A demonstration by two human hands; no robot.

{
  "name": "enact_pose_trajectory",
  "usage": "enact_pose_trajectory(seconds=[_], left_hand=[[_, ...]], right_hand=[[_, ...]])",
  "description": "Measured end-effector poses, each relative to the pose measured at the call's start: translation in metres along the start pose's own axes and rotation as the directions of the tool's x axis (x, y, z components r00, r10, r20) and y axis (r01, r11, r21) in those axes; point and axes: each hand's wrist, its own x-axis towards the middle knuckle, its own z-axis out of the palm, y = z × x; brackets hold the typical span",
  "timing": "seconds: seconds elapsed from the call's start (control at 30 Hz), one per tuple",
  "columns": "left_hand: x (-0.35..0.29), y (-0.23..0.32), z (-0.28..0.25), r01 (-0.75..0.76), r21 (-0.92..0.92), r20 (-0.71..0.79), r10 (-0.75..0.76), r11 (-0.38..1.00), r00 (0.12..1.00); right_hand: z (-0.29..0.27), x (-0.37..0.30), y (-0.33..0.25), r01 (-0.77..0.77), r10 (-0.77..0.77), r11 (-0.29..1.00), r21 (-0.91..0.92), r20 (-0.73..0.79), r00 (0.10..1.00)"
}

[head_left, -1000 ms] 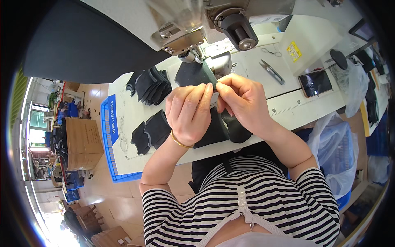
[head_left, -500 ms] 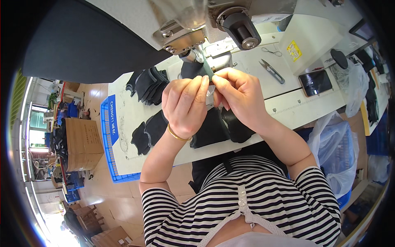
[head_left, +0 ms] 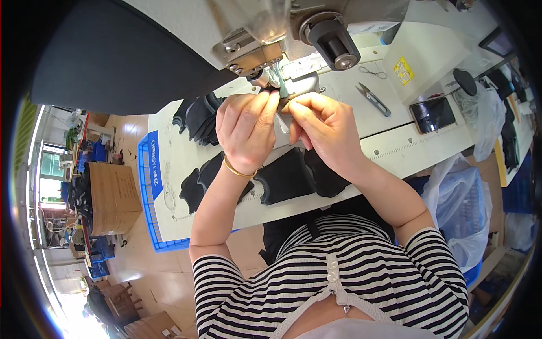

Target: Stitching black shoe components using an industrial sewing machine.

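We are pinching a dark fabric piece in the grip of our left hand and right hand, holding it just beneath the sewing machine head.

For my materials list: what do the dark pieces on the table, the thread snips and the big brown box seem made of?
Dark pieces: probably fabric, matte, with soft-looking edges. Thread snips: likely metal, smooth, judging by their grey sheen. Big brown box: apparently cardboard, dull, with flat panels and folded edges.

White lettering on blue label; ruler marks on table
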Motion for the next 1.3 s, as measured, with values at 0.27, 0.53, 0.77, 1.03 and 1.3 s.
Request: enact_pose_trajectory(seconds=[0.27, 0.53, 0.77, 1.03, 1.3], left_hand=[[0.001, -0.005, 0.007, 0.019, 0.025, -0.015, -0.019, 0.999, 1.0], [0.001, -0.004, 0.014, 0.074, 0.049, -0.054, -0.071, 0.996, 0.996], [0.003, -0.002, 0.013, 0.076, 0.042, -0.052, -0.073, 0.996, 0.996], [0.002, -0.005, 0.015, 0.08, 0.044, -0.054, -0.077, 0.996, 0.996], [-0.001, -0.002, 0.012, 0.097, 0.02, -0.051, -0.096, 0.995, 0.994]], right_hand=[[-0.003, -0.003, 0.002, -0.004, 0.004, 1.0, -0.02, 0.012, 1.0], [-0.004, -0.004, 0.004, -0.006, 0.007, 0.998, -0.064, 0.025, 1.0], [-0.005, -0.006, 0.002, -0.005, 0.008, 0.993, -0.114, 0.027, 1.0], [-0.012, -0.009, 0.006, -0.021, 0.026, 0.99, -0.14, 0.034, 0.999], [-0.023, -0.013, 0.015, -0.008, 0.008, 0.983, -0.183, 0.004, 1.0]])
